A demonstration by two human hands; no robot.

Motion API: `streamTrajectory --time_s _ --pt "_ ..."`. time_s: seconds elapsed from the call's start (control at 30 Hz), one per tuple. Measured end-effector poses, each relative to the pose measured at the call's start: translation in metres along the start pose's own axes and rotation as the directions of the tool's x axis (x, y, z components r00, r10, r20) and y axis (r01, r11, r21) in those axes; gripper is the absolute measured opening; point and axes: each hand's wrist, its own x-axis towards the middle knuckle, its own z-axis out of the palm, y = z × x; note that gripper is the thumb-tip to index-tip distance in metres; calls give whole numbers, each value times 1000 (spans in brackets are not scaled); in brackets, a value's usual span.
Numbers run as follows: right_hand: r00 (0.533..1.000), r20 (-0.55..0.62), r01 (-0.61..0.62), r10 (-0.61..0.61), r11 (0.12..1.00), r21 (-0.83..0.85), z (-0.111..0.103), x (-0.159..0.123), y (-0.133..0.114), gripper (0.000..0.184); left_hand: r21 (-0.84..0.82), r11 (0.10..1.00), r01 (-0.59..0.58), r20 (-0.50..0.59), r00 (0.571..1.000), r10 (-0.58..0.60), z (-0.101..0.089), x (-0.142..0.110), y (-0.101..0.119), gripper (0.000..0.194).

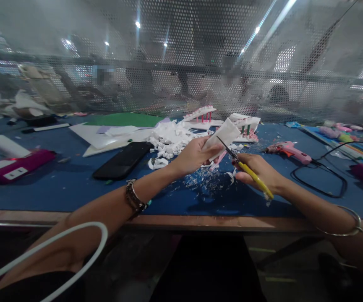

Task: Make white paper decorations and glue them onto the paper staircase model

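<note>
My left hand (197, 156) pinches a folded white strip of paper (227, 133) over the middle of the table. A pair of scissors (253, 175) with yellow handles is in my right hand (258, 170), its fingers closed around them. The dark blades point up and left and lie against the paper strip; whether they are cutting into it I cannot tell. Below both hands, small white scraps (208, 182) are scattered over the blue mat (175, 197). A heap of crumpled white paper cuttings (171, 136) lies just behind my left hand.
Left of my hands lie a black phone (123, 160), white sheets (96, 136), a green sheet (124, 119) and a purple box (20, 167). A pink glue gun (290, 152) with a black cable (322, 192) rests at right. Small white-and-pink models (202, 115) stand behind. A perforated screen (181, 50) borders the back.
</note>
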Motion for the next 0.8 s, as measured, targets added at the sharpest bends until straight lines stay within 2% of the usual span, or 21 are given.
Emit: streamTrajectory --time_s 0.33,0.6,0.73,0.8 --pt "997 -48 -70 68 997 -41 -1 -1 -1 57 -22 1000 20 8 1000 -20 0 -1 1 20" --pt "987 -48 -152 155 987 59 -4 -1 -3 55 -12 999 34 -32 999 -34 -2 1 -5 20" --pt "992 -35 -126 125 992 -12 -5 0 -1 51 -1 1000 29 -49 998 -29 -3 1 -2 19" --pt "998 7 -61 61 998 -27 -4 0 0 48 32 999 28 -33 999 -27 -2 0 0 20"
